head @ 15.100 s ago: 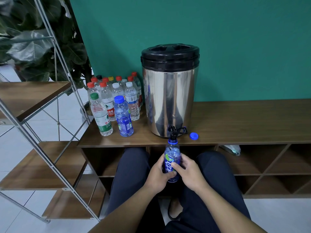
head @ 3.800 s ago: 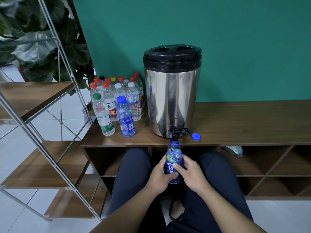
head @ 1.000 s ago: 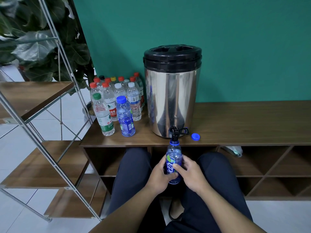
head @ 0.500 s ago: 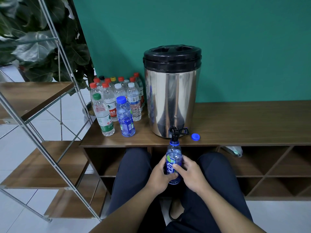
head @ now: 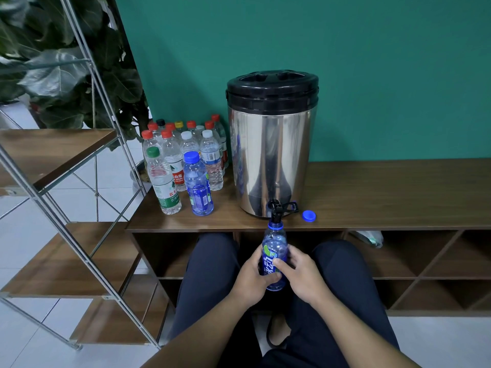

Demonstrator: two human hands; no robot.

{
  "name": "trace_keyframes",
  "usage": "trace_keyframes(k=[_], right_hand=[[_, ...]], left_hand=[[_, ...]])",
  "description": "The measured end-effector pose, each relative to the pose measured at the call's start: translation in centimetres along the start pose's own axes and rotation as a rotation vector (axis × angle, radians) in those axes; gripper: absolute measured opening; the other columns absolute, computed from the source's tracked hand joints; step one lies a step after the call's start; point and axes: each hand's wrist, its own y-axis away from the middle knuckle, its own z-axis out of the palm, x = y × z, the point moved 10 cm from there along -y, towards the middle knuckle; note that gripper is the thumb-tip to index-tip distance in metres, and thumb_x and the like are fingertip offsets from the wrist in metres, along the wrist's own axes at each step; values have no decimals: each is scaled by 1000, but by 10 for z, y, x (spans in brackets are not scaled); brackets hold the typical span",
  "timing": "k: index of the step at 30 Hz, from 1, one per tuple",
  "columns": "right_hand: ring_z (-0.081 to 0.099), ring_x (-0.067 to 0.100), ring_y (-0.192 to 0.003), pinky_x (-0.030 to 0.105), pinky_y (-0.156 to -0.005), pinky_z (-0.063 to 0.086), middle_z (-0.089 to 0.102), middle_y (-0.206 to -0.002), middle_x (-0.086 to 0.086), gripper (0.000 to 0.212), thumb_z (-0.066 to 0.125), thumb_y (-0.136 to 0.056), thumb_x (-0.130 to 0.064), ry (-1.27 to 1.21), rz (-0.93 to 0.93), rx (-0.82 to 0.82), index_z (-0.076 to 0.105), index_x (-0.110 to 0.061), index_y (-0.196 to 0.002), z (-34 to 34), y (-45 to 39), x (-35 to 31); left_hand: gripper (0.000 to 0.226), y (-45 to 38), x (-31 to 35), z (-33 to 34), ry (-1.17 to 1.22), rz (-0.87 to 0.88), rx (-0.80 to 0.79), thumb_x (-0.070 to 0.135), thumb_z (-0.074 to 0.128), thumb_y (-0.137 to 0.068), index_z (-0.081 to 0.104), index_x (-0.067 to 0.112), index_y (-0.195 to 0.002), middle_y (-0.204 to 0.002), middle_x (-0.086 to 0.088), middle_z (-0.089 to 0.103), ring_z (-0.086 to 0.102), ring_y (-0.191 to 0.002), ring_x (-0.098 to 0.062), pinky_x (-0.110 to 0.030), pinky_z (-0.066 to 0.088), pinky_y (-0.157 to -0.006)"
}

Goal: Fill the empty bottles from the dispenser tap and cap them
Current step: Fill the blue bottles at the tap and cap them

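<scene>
While under tap, bottle (head: pixel 273 251) between fingers (head: pixel 276 262)

The lower half of the blue-labelled clear plastic bottle (head: pixel 274 251) is covered by the grip of both hands – its fill level cannot be told. Behind the front row of capped bottles (head: pixel 183 144), back ones show caps only – the crumpled clear item (head: pixel 370 238) under the tabletop is half hidden.

both hands (head: pixel 279 277) grip blue bottle (head: pixel 274 251) | mouth under tap (head: pixel 275 208) | cap (head: pixel 309 215) on shelf

Bare worktop (head: pixel 398 192) lies open right of the dispenser (head: pixel 271 155); capped bottles (head: pixel 186 166) crowd its left side.
</scene>
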Motion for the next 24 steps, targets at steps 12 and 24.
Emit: trace_keyframes(k=[12, 24], right_hand=[[79, 19, -115, 57, -107, 60, 83, -120, -2, 29, 78, -99, -27, -2, 1, 9, 76, -32, -127, -1, 1, -2], [79, 20, -115, 57, -107, 60, 83, -121, -2, 33, 78, -96, -34, -25, -2, -1, 76, -32, -129, 1, 0, -1]], left_hand=[[74, 0, -1, -1, -8, -5, 4, -9, 80, -92, 58, 23, -154, -135, -1, 78, 74, -128, -20, -37, 57, -114], [74, -1, -6, -1, -41, -22, 3, -7, 81, -92, 59, 27, -153, -135, 0, 78, 74, -128, -20, -48, 55, -117]])
